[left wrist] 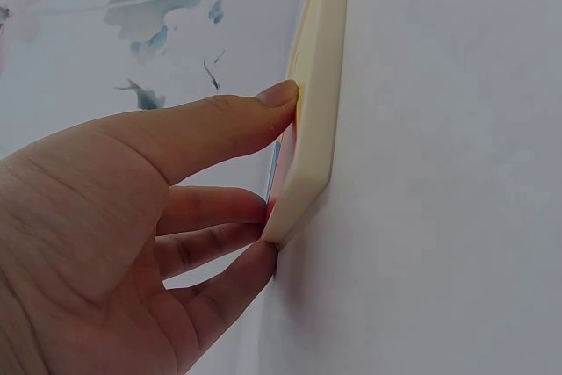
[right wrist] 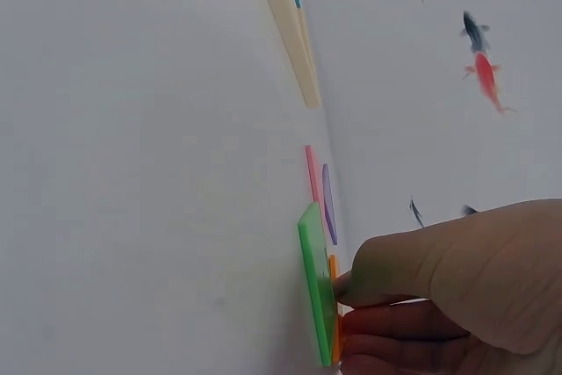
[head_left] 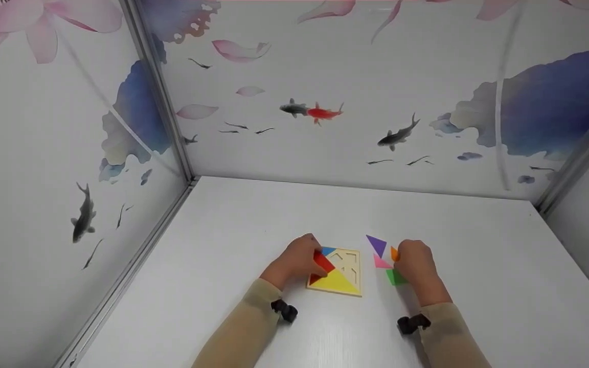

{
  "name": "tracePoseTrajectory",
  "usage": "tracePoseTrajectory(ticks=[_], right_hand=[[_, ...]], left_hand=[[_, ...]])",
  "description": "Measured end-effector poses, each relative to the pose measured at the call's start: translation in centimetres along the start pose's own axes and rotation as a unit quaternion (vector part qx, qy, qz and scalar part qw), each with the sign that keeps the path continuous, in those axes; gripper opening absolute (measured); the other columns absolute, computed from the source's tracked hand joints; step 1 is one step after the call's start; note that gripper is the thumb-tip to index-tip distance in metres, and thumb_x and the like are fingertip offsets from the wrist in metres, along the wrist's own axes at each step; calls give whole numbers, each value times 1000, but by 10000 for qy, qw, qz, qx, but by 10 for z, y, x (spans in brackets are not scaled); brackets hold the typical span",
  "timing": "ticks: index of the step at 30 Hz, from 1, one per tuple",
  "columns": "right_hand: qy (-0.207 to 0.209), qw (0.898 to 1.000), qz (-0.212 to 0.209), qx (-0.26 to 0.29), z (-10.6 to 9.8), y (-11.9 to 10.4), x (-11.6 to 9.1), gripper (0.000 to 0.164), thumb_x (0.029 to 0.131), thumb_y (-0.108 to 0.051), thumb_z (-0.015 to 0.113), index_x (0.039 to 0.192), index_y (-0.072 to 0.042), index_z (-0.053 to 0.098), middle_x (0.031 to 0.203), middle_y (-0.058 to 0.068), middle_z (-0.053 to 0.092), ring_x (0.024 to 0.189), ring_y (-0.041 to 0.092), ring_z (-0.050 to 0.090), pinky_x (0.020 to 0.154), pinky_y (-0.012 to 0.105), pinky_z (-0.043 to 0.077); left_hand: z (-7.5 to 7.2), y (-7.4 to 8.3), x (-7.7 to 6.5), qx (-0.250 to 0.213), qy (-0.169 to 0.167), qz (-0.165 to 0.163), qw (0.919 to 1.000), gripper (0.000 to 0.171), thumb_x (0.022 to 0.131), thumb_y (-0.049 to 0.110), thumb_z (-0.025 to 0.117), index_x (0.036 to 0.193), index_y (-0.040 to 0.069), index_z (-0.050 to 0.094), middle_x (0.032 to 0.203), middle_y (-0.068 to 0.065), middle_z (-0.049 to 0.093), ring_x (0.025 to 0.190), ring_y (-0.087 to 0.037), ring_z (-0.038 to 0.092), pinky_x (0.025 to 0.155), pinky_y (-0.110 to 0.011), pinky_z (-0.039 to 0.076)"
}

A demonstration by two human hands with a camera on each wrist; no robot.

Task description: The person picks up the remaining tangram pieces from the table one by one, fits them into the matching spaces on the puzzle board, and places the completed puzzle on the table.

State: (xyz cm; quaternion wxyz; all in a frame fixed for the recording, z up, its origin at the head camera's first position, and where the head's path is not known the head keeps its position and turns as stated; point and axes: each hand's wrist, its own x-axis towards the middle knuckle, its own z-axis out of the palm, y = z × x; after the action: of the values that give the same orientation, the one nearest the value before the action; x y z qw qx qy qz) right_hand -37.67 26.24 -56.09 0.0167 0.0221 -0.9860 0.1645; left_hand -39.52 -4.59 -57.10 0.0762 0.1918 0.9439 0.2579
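A square wooden tangram tray [head_left: 358,266] lies on the table, with a yellow triangle [head_left: 333,282], a red piece [head_left: 324,261] and a blue piece [head_left: 328,251] in it. My left hand [head_left: 297,258] holds the tray at its left side, thumb on the face and fingers around the edge, partly covering the red area. To the right of the tray, my right hand [head_left: 417,260] pinches an orange piece [head_left: 393,252], most of it hidden by the fingers. Beside this hand lie a green piece [head_left: 395,277], a pink piece [head_left: 380,261] and a purple triangle [head_left: 377,245].
The white table [head_left: 253,220] is bounded by a printed back wall [head_left: 325,153] and a left side wall [head_left: 34,153] with metal corner posts. Small black cameras sit on both wrists, over beige sleeves [head_left: 246,322].
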Motion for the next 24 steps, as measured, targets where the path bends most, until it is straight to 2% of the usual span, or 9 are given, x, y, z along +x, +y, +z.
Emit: tracePoseTrajectory(ticks=[6, 14, 24], right_hand=[[48, 10000, 39, 20, 0, 0, -2, 8, 88, 1, 75, 91, 7, 72, 79, 15, 70, 69, 26, 56, 77, 48, 58], [-162, 9992, 355, 67, 0, -4, -3, 14, 87, 1, 74, 99, 8, 72, 83, 15, 68, 72, 28, 56, 80, 46, 58], [-66, 9995, 293, -83, 2, -9, -4, 13, 87, 1, 71, 97, 9, 70, 81, 16, 66, 71, 27, 54, 71, 42, 54]], left_hand=[[1, 2, 0, 32, -5, -32, 10000, 55, 82, 38, 92, 127, 11, 74, 121, 1, 60, 108, -15, 56, 104, -32, 53], [0, 3, 0, -7, -45, -34, 10000, 54, 83, 36, 92, 126, 9, 74, 121, 0, 60, 108, -16, 55, 104, -34, 53], [0, 0, 0, 81, -27, 22, 10000, 54, 83, 37, 91, 127, 10, 74, 122, 1, 60, 109, -16, 55, 104, -33, 52]])
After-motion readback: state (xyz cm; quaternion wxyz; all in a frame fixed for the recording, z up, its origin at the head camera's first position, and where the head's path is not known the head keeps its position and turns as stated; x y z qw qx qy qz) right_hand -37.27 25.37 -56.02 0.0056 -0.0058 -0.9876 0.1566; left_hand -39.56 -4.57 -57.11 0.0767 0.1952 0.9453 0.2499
